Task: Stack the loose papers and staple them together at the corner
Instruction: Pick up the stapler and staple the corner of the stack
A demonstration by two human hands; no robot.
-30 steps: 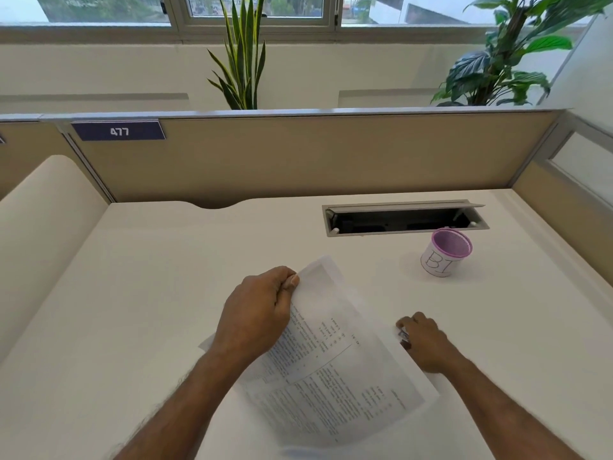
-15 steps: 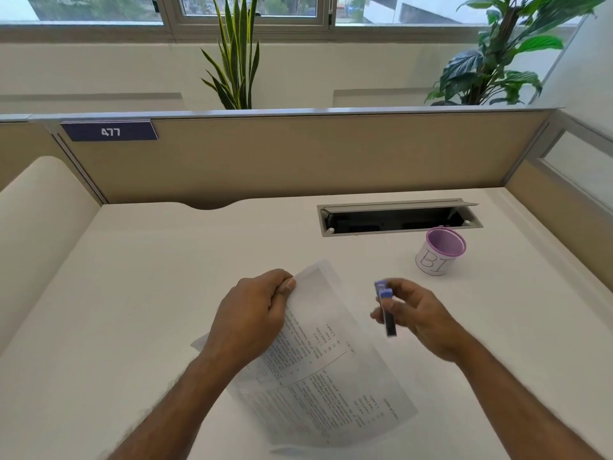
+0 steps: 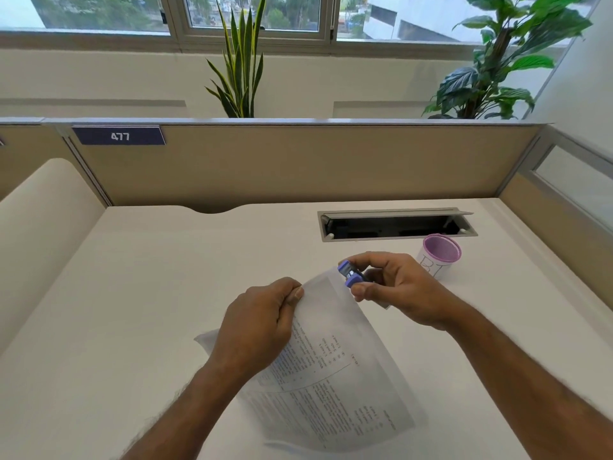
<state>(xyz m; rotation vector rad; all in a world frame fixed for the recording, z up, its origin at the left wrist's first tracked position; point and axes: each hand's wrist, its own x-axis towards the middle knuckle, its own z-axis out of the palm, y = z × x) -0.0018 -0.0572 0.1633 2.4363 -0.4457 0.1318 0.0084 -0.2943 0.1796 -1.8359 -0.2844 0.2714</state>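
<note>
A stack of printed white papers lies tilted on the white desk, its far end lifted. My left hand pinches the papers' upper left edge between thumb and fingers. My right hand holds a small purple stapler at the papers' top corner, its jaws pointing at the corner. Whether the corner sits inside the jaws is hard to tell.
A purple mesh cup with a white label stands right of my right hand. Behind it an open cable slot is set into the desk. A beige partition walls the back and right side.
My right hand picked the stapler up from the desk at the papers' right edge and carried it up and left to the top corner. My left hand kept its grip.
</note>
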